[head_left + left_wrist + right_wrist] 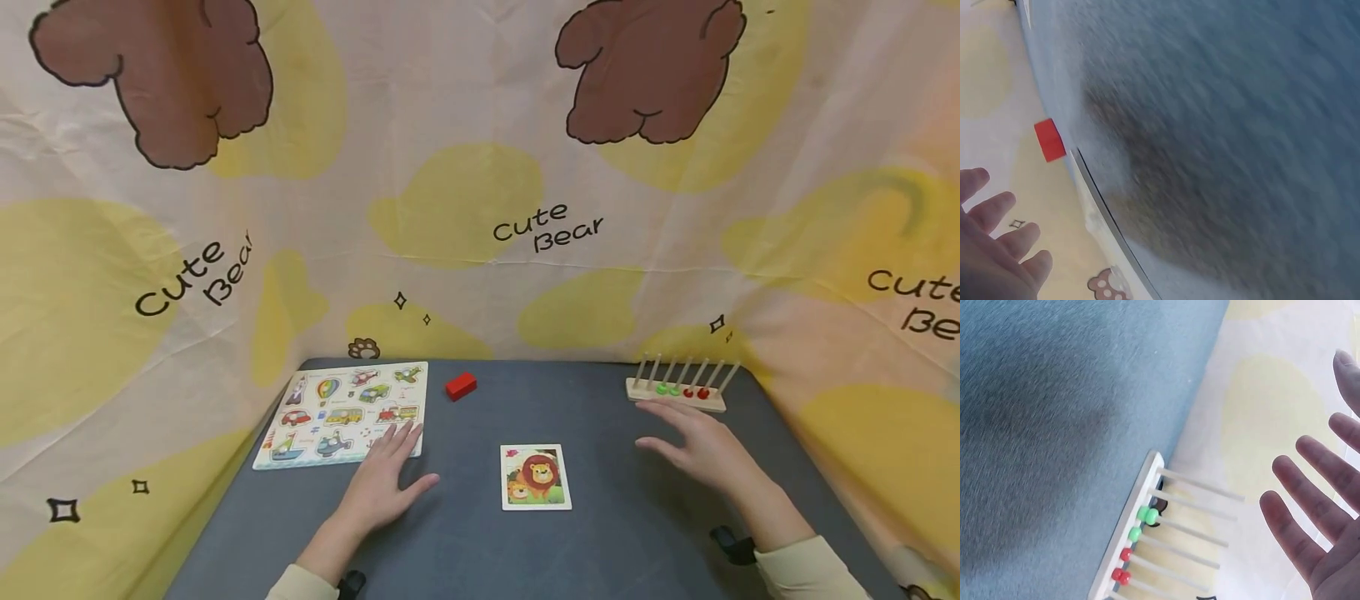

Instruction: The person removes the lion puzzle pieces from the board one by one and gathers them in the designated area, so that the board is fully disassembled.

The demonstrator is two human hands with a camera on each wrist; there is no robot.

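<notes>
My left hand [382, 487] has its fingers extended over the lower right corner of a white puzzle board [300, 450] with vehicle pictures; whether it touches the board I cannot tell. Nothing is in its grasp. My right hand [701, 446], also holding nothing, is spread out in front of a wooden peg stand [639, 390]. Green beads [1135, 534] and red beads [1125, 554] sit low on some of its pegs. A picture card [537, 479] showing lions lies flat between the two hands. Behind it, to the left, rests a red block [461, 386], also visible in the left wrist view.
The dark grey table [480, 550] bears all these things. A fabric backdrop [450, 208] with bear prints and yellow patches rises along its back and both sides. The peg stand is close to the back right edge, the board near the back left.
</notes>
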